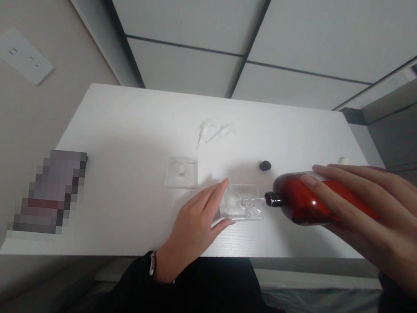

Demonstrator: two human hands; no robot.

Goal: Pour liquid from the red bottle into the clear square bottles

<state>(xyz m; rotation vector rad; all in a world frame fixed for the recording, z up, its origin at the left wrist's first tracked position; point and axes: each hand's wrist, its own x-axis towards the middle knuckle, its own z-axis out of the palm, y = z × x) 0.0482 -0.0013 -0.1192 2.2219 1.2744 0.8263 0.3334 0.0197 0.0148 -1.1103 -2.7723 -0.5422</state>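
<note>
My right hand (389, 216) is wrapped round a reddish-brown bottle (310, 199) tipped almost onto its side, its dark threaded mouth facing left. A thin clear stream runs from that mouth to the round opening of a clear rectangular bottle (231, 208) on the table. Thumb and fingers of my left hand (198, 224) grip this clear bottle at its left end. A second clear bottle (180, 179), squarish from above, stands apart to the left. Just behind the pouring lies a small black cap (265, 166).
Two whitish pump heads with tubes, one pump head (205, 128) and another pump head (225, 130), lie toward the back of the white table (123, 134). A blurred-out phone-like object (46, 196) rests at the left. A small pale item (343, 161) sits at the right, behind my right hand.
</note>
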